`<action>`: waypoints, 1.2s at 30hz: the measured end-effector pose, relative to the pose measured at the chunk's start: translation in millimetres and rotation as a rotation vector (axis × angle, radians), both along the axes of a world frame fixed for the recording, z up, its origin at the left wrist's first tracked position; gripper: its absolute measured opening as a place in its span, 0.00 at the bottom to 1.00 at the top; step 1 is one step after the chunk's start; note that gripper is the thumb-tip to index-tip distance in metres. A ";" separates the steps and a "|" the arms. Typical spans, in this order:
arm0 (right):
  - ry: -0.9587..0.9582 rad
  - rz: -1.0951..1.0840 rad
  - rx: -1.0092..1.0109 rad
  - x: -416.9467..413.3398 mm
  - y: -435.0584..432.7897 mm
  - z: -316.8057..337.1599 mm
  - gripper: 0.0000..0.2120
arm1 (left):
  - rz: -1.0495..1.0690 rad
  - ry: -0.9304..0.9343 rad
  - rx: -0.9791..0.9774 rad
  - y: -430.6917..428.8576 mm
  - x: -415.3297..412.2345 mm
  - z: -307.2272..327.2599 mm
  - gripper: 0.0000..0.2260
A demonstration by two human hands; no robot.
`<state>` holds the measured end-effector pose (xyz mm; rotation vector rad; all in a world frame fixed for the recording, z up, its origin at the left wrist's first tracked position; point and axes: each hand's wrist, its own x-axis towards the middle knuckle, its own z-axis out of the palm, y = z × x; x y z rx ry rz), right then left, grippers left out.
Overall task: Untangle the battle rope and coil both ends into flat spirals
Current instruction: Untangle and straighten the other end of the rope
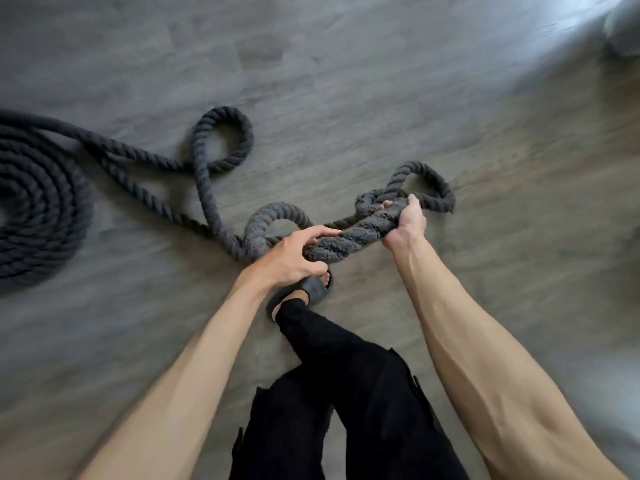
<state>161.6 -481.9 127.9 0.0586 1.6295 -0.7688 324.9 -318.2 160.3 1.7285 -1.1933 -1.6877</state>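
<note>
The rope (349,237), thick and dark grey, sprawls tangled across the middle of the floor (346,81), with one stretch lifted between the two hands. The left grip (298,258) is clamped on the rope, fingers over the top and thumb beneath. The right grip (405,220), further right and a little farther off, is curled tight round the same stretch. A loop (420,167) curves out just past the right grip. A second loop (223,114) lies farther off, left of centre, and a small loop (277,211) sits just left of the left grip. At the left edge the rope is wound into a flat spiral (38,202). Just near of the left grip, a foot in a dark sandal (308,287) stands on the floor.
</note>
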 end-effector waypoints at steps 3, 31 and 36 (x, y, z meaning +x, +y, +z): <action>0.328 0.238 -0.180 -3.6 -18.8 6.2 0.22 | 0.104 -0.181 -0.016 -2.4 -14.4 -8.5 0.23; 0.844 0.323 -0.875 -281.2 -479.1 85.3 0.29 | 1.067 0.556 0.269 -521.9 -268.1 8.3 0.18; 0.672 0.507 -0.369 -286.8 -462.3 1.2 0.26 | 0.890 0.290 0.393 -500.0 -278.1 -24.9 0.14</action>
